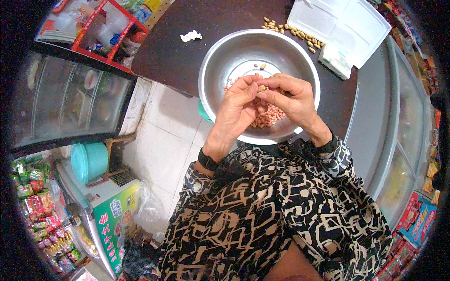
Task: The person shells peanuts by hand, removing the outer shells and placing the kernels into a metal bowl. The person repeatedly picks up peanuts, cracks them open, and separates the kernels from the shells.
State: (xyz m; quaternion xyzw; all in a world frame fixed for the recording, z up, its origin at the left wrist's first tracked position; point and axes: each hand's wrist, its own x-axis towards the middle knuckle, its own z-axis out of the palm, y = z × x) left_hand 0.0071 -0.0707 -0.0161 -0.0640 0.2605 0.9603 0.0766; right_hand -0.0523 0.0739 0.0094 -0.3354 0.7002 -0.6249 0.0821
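Note:
Both hands meet above a wide stainless steel basin (pixel 214 70). Between the fingertips of my left hand (pixel 240 96) and my right hand (pixel 290 95) is a peanut in its shell (pixel 262 87). Thumb and forefinger of each hand close on it from either side. Below the hands, shelled pink peanut kernels (pixel 269 117) are heaped on the near side of the basin floor. A few loose peanuts (pixel 263 66) lie farther back in it. My left palm is partly hidden, and I cannot tell what else rests there.
The basin stands on a dark brown table (pixel 168 63). Unshelled peanuts (pixel 302 34) lie along its far side, beside an open white plastic box (pixel 335 61). A crumpled white tissue (pixel 191 36) is at the back left. A glass-topped chest freezer (pixel 393 133) stands on the right.

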